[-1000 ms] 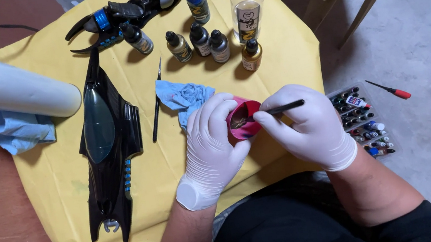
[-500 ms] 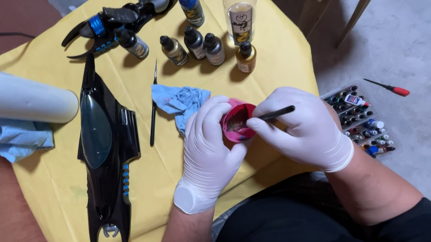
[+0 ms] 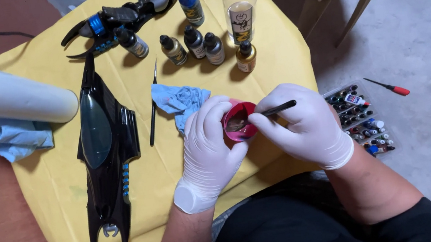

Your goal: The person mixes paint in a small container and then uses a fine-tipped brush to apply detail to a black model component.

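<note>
My left hand (image 3: 209,149), in a white glove, grips a small red cup (image 3: 238,121) above the yellow cloth (image 3: 61,182). In my right hand (image 3: 301,125), also gloved, is a thin black paintbrush (image 3: 275,109) whose tip reaches into the cup. A crumpled blue wipe (image 3: 181,99) lies just left of the cup. Further left, a long black model vehicle body (image 3: 103,153) with a dark canopy lies on the cloth, and a second thin black brush (image 3: 153,104) rests beside it.
Several small paint bottles (image 3: 194,42) and a taller clear bottle (image 3: 240,4) stand at the back, next to a black and blue model part (image 3: 116,16). A white tube (image 3: 4,94) lies over a blue cloth (image 3: 10,138) at left. A box of paints (image 3: 361,120) and a red screwdriver (image 3: 388,86) sit on the floor at right.
Both hands stay together around the red cup, and the brush tip shifts slightly inside it. The view has drifted a little; nothing else moved.
</note>
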